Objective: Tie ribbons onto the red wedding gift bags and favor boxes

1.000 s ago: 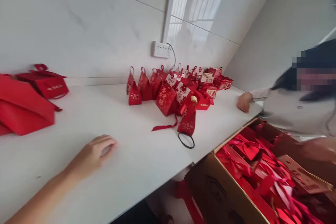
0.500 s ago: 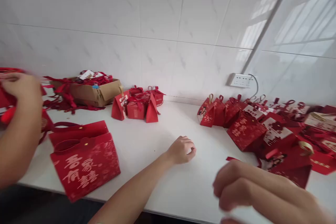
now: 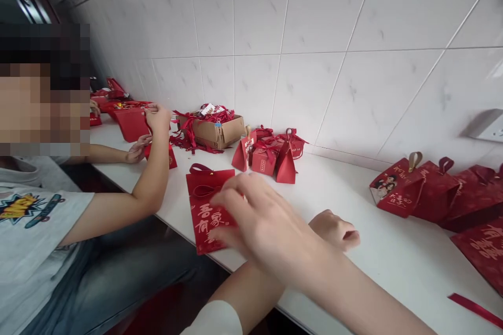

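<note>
My right hand reaches leftward across my left forearm, its fingers apart and slightly blurred. Behind those fingers stands a red gift box with pale lettering and ribbon loop handles, near the table's front edge. Whether the fingertips touch it I cannot tell, and its right side is partly hidden by the hand. My left hand rests on the white table, fingers curled in with nothing visible in them.
A co-worker at the left handles a red box. Against the wall are a cardboard box of red ribbons and several small red boxes. More red boxes stand right, with a loose ribbon in front.
My view has turned left, bringing the co-worker into sight. My right hand has moved from the right side across to the lettered box. My left hand stays curled on the table.
</note>
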A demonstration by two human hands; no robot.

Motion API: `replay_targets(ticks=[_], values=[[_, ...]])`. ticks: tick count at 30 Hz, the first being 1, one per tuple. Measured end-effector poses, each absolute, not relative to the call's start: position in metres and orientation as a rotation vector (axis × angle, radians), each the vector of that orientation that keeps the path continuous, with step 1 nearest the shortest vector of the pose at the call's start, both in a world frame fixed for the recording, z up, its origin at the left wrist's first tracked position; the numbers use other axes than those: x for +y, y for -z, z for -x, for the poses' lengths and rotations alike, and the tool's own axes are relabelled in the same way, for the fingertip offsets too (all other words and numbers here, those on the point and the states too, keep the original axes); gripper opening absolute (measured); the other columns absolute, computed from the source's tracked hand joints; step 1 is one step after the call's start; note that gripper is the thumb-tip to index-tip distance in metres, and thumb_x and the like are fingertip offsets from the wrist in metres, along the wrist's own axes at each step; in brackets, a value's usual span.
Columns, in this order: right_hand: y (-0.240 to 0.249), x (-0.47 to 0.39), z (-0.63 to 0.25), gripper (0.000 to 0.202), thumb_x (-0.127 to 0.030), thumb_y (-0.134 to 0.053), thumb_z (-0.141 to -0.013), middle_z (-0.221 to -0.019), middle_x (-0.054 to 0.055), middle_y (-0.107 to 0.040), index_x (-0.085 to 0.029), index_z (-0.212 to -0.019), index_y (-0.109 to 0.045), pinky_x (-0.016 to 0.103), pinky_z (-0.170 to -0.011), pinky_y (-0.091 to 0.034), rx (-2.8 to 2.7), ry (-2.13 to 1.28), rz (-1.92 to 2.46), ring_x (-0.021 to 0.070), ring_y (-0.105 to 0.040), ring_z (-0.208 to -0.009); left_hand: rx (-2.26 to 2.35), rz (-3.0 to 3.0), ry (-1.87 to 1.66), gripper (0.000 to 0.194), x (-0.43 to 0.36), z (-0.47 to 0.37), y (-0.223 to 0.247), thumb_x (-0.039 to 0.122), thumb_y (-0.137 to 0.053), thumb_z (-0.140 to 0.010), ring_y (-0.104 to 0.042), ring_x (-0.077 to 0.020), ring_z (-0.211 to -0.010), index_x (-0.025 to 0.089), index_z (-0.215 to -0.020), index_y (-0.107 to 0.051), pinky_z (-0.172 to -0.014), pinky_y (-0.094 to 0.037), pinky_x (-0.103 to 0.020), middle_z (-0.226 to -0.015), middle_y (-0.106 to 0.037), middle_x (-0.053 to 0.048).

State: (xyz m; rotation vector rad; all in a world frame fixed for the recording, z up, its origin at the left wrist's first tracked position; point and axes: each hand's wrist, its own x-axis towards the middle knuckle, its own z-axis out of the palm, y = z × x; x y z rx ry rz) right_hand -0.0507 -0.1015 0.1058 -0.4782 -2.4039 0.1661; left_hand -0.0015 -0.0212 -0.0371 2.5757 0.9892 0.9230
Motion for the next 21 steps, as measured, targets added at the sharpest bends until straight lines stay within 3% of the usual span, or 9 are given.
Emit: replay_targets(ticks=[3,6,9,12,15,19,21], values=[[-0.097,-0.080,0.067,0.023,-0.022,-0.054,-0.090,-0.105,0.016,-0.059,-0.014,-0.111,-0.059,0.044,-0.080,-0.046,-2.484,0.073,0.626,0.0282,-0.055,-0.096,0.951,-2.547,-0.931,0.039,-0.019,0.002,0.039,0.013,-0.043,-0.080,-0.038,-0.0066,-0.044,0.019,-0.051,-0.018,-0.071,-0.042,-0.023,-0.042,-0.028,0.006],[-0.085,-0.062,0.070,0.014,-0.017,-0.053,-0.090,-0.091,0.013,-0.062,-0.013,-0.098,-0.063,0.041,-0.077,-0.045,-2.560,0.173,0.776,0.0261,-0.058,-0.088,0.911,-2.520,-0.978,0.036,-0.019,0.003,0.038,0.013,-0.037,-0.084,-0.043,-0.0070,-0.050,0.020,-0.054,-0.018,-0.079,-0.041,-0.024,-0.048,-0.030,0.005],[-0.079,-0.055,0.060,0.018,-0.011,-0.045,-0.092,-0.084,0.009,-0.062,-0.014,-0.095,-0.063,0.036,-0.075,-0.045,-2.548,0.075,0.854,0.0218,-0.058,-0.081,0.862,-2.503,-0.968,0.038,-0.015,0.003,0.039,0.012,-0.042,-0.081,-0.041,-0.0078,-0.050,0.019,-0.052,-0.020,-0.077,-0.041,-0.026,-0.047,-0.031,0.005],[-0.077,-0.055,0.053,0.020,-0.019,-0.046,-0.093,-0.098,0.012,-0.061,-0.013,-0.106,-0.060,0.035,-0.078,-0.047,-2.447,-0.013,0.892,0.0230,-0.058,-0.091,0.832,-2.483,-0.933,0.041,-0.007,0.000,0.044,0.013,-0.049,-0.076,-0.030,-0.0083,-0.047,0.019,-0.049,-0.019,-0.072,-0.041,-0.028,-0.044,-0.031,0.006],[-0.071,-0.055,0.059,0.039,-0.031,-0.057,-0.089,-0.112,0.015,-0.059,-0.011,-0.122,-0.050,0.038,-0.083,-0.048,-2.441,-0.065,0.904,0.0264,-0.057,-0.102,0.783,-2.472,-0.897,0.041,-0.003,-0.003,0.050,0.015,-0.049,-0.077,-0.024,-0.0083,-0.046,0.019,-0.050,-0.019,-0.071,-0.040,-0.029,-0.044,-0.030,0.006],[-0.062,-0.053,0.064,0.025,-0.033,-0.055,-0.090,-0.097,0.011,-0.065,-0.014,-0.106,-0.055,0.039,-0.074,-0.050,-2.556,-0.143,0.881,0.0246,-0.063,-0.085,0.750,-2.444,-0.834,0.043,-0.006,-0.001,0.049,0.013,-0.050,-0.078,-0.023,-0.0078,-0.046,0.018,-0.047,-0.021,-0.073,-0.040,-0.029,-0.043,-0.028,0.007],[-0.061,-0.053,0.049,0.016,-0.029,-0.056,-0.090,-0.093,0.009,-0.065,-0.016,-0.098,-0.056,0.034,-0.070,-0.050,-2.460,-0.280,0.835,0.0211,-0.063,-0.080,0.773,-2.390,-0.820,0.040,-0.007,0.001,0.048,0.017,-0.054,-0.082,-0.031,-0.0073,-0.048,0.017,-0.048,-0.032,-0.071,-0.043,-0.028,-0.046,-0.034,0.006]])
